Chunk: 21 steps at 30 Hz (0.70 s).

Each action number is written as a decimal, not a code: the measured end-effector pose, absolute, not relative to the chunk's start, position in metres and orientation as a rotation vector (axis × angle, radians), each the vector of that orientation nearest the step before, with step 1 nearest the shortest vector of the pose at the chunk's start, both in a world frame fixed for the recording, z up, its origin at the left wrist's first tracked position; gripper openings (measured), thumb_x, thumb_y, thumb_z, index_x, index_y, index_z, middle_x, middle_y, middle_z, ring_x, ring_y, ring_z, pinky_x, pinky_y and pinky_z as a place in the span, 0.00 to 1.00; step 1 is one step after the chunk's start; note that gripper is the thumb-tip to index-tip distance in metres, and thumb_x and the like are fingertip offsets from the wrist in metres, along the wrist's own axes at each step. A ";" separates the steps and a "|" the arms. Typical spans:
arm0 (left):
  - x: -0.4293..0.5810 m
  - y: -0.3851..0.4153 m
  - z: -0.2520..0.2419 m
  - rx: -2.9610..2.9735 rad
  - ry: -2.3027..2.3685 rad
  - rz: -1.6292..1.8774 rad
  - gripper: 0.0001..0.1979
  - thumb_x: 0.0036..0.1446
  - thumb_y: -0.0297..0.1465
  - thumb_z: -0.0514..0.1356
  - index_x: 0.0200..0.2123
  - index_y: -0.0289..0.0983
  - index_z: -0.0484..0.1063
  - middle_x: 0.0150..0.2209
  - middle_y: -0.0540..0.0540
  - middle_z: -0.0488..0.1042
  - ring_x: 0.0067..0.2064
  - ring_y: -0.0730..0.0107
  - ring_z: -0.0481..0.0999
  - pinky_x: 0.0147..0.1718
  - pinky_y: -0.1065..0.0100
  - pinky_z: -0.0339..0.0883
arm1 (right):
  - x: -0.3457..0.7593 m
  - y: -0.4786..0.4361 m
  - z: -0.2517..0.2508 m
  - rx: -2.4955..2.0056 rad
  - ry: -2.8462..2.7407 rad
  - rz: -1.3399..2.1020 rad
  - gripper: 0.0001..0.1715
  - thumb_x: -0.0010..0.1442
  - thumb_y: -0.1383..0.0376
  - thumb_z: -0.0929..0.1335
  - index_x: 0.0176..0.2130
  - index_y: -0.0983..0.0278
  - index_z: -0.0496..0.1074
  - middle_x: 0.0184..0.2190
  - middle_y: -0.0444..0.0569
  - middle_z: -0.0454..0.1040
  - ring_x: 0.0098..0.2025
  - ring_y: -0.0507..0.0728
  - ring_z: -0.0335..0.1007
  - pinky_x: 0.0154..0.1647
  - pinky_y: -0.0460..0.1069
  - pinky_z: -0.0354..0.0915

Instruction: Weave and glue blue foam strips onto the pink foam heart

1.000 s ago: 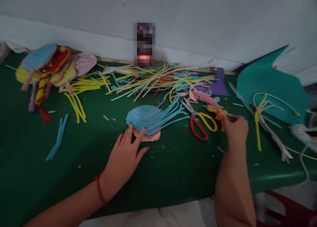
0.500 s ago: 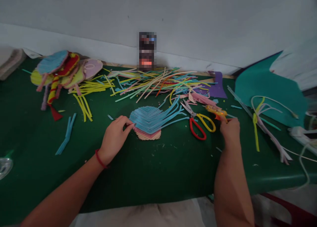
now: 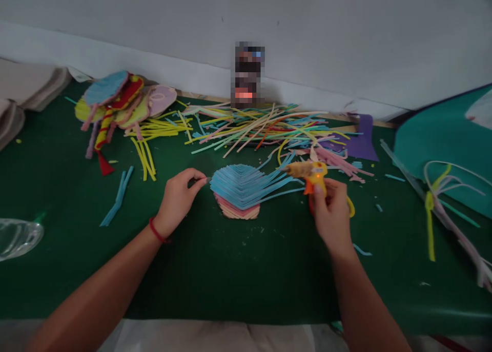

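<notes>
My right hand (image 3: 332,208) grips a yellow hot glue gun (image 3: 317,173) with an orange trigger and a small glowing light. Its nozzle points left, over the loose blue strips (image 3: 282,187). Those strips trail from the right side of a rounded fan-shaped piece (image 3: 236,183), blue above with pink and cream rows at the bottom. At its left edge, my left hand (image 3: 184,188) is pinched closed on something too small to make out. Behind my right hand are scissors (image 3: 351,207), mostly hidden, with red and yellow handles.
A pile of coloured strips (image 3: 249,129) lies along the wall below a blurred upright phone (image 3: 248,75). Several finished fans (image 3: 105,88) are stacked at the back left. Purple (image 3: 363,137) and teal sheets (image 3: 434,142) lie at the right, and clear plastic (image 3: 21,236) at the left.
My right hand has brought the glue gun left, from beyond the scissors to the loose blue strips. My left hand stays by the piece's left edge. The whole view has shifted somewhat.
</notes>
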State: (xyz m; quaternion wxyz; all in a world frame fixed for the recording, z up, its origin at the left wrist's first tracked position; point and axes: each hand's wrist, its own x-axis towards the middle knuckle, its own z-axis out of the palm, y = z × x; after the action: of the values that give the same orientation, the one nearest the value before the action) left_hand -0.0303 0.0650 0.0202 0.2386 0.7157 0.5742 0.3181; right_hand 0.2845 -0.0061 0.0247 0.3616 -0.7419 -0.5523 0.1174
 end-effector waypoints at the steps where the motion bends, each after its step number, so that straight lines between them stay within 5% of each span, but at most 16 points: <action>1: -0.031 0.066 0.021 1.938 1.595 0.889 0.06 0.57 0.33 0.57 0.32 0.38 0.72 0.33 0.49 0.76 0.35 0.68 0.73 0.36 0.69 0.66 | 0.274 -0.008 0.021 -1.934 -1.436 0.363 0.28 0.62 0.45 0.58 0.50 0.63 0.59 0.40 0.57 0.73 0.36 0.61 0.73 0.34 0.55 0.67; 7: -0.031 0.064 0.029 1.897 1.604 0.909 0.05 0.56 0.31 0.59 0.34 0.38 0.74 0.35 0.50 0.77 0.38 0.69 0.75 0.38 0.70 0.67 | 0.242 -0.018 0.012 -1.902 -1.718 0.547 0.44 0.47 0.39 0.68 0.52 0.64 0.61 0.46 0.58 0.72 0.45 0.66 0.72 0.38 0.55 0.68; 21: -0.028 0.052 0.035 2.002 1.553 0.805 0.07 0.57 0.29 0.58 0.37 0.40 0.76 0.39 0.49 0.79 0.40 0.66 0.77 0.41 0.67 0.70 | 0.270 -0.009 0.011 -1.988 -1.543 0.499 0.41 0.45 0.41 0.71 0.50 0.61 0.62 0.43 0.54 0.71 0.39 0.62 0.72 0.37 0.55 0.71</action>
State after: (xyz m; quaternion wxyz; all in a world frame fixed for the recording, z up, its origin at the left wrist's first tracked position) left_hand -0.0277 0.0524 0.0348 0.2391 0.7312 0.5673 0.2939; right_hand 0.2696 -0.0092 0.0106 0.2841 -0.7430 -0.5765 0.1866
